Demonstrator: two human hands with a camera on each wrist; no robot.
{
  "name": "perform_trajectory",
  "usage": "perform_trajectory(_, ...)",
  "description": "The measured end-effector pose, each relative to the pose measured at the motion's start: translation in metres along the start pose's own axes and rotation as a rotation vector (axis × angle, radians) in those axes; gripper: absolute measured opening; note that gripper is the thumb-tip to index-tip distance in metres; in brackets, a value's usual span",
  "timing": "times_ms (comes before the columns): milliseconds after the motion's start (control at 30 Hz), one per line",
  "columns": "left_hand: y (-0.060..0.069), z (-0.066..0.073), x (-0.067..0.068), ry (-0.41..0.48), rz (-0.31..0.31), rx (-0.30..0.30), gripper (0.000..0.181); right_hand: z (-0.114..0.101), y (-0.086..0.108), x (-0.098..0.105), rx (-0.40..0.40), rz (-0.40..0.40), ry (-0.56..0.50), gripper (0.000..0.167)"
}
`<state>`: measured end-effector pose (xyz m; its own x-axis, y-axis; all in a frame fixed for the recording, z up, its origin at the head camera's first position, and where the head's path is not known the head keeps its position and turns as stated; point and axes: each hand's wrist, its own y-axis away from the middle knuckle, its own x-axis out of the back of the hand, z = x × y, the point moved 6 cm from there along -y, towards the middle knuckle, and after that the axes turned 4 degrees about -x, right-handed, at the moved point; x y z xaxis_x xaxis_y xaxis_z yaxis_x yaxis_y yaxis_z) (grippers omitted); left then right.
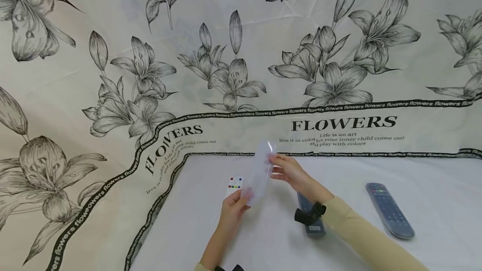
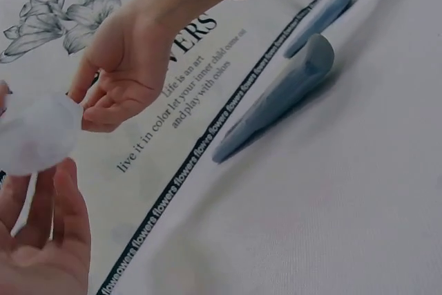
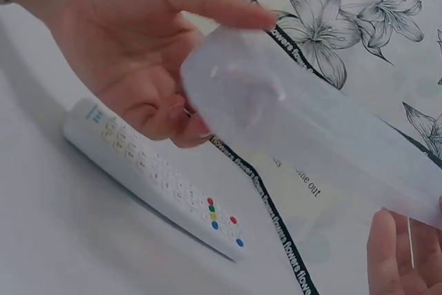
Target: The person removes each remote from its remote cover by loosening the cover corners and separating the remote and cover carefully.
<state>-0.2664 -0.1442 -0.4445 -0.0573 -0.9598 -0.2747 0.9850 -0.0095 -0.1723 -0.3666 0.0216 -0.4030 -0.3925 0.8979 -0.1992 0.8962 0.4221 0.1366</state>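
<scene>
A long translucent plastic sleeve (image 1: 260, 175) is held up above the table, tilted, between both hands. My left hand (image 1: 231, 210) pinches its lower end between thumb and fingers. My right hand (image 1: 291, 172) pinches its upper right edge. In the right wrist view, the sleeve (image 3: 242, 94) has a rounded end at the left hand (image 3: 138, 46), while the right hand's fingers (image 3: 394, 253) show at the lower right. A white remote control (image 3: 159, 177) with coloured buttons lies on the table behind the left hand, partly hidden in the head view.
Two dark blue-grey remote controls lie on the white-covered table (image 1: 271, 241): one (image 1: 316, 228) partly under the right forearm, another (image 1: 389, 210) farther right. A flower-printed cloth (image 1: 244, 133) hangs behind the table's far edge. Both wrists wear black bands.
</scene>
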Motion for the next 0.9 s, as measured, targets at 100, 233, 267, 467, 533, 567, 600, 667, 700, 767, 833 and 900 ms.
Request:
perform_trajectory(100, 0.004, 0.001, 0.007, -0.281, 0.136, 0.024, 0.030, -0.002, -0.004, -0.001, -0.007, 0.003, 0.094, 0.038)
perform_trajectory(233, 0.012, 0.005, 0.012, -0.493, 0.209, 0.030, 0.040, 0.001, -0.007, -0.004, -0.027, -0.051, 0.226, 0.046)
perform_trajectory(267, 0.014, 0.005, 0.012, -0.518, 0.211, 0.034, 0.042, 0.003, -0.008, -0.004, -0.032, -0.065, 0.250, 0.046)
perform_trajectory(467, 0.022, 0.005, 0.010, -0.611, 0.194, 0.074, 0.044, 0.019, -0.015, -0.005, -0.098, -0.074, 0.329, 0.040)
perform_trajectory(533, 0.024, 0.004, 0.010, -0.637, 0.194, 0.094, 0.041, 0.025, -0.016, -0.004, -0.137, -0.053, 0.325, 0.041)
perform_trajectory(567, 0.024, 0.004, 0.010, -0.657, 0.195, 0.104, 0.041, 0.029, -0.017, -0.004, -0.155, -0.049, 0.320, 0.042)
perform_trajectory(600, 0.025, 0.003, 0.009, -0.694, 0.199, 0.112, 0.040, 0.032, -0.018, -0.004, -0.170, -0.043, 0.328, 0.045)
perform_trajectory(667, 0.027, 0.004, 0.008, -0.797, 0.208, 0.107, 0.038, 0.038, -0.019, -0.004, -0.207, -0.026, 0.336, 0.051)
perform_trajectory(700, 0.028, 0.005, 0.007, -0.862, 0.214, 0.103, 0.038, 0.042, -0.021, -0.004, -0.231, -0.013, 0.342, 0.052)
perform_trajectory(767, 0.030, 0.007, 0.005, -0.995, 0.222, 0.084, 0.036, 0.053, -0.027, -0.002, -0.254, -0.009, 0.358, 0.054)
perform_trajectory(833, 0.031, 0.010, 0.002, -1.106, 0.221, 0.063, 0.034, 0.066, -0.036, 0.001, -0.267, -0.005, 0.365, 0.054)
perform_trajectory(900, 0.031, 0.011, -0.002, -1.176, 0.205, 0.054, 0.032, 0.084, -0.052, 0.009, -0.236, -0.055, 0.341, 0.054)
